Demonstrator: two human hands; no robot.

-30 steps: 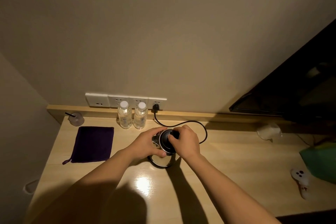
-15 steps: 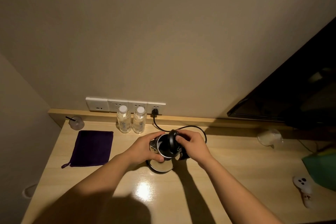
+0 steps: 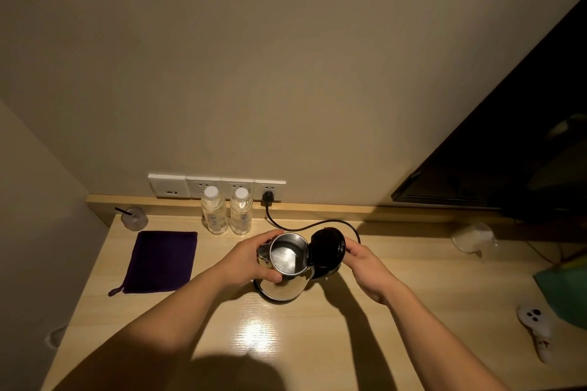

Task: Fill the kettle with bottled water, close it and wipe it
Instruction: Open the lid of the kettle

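A steel kettle [image 3: 287, 286] stands on the wooden desk [image 3: 413, 311] with its black lid [image 3: 327, 247] swung fully open to the right, showing the shiny inside. My left hand [image 3: 254, 259] wraps the kettle's left side near the spout. My right hand [image 3: 365, 263] sits behind the lid, fingers at its back edge. Two capped clear water bottles [image 3: 215, 214] [image 3: 241, 215] stand upright by the wall, behind the kettle. A purple cloth [image 3: 162, 260] lies flat to the left.
The kettle's black cord [image 3: 305, 225] runs to a wall socket [image 3: 269, 190]. A plastic cup with a straw [image 3: 135, 217] sits far left. Right side holds a crumpled clear wrapper [image 3: 473, 236], a green bag [image 3: 562, 289], a small white object [image 3: 536, 327] and a dark screen [image 3: 508, 152].
The lid went from shut under my right hand to half raised, and now stands fully open. My right hand moved right with it; my left hand stayed on the kettle.
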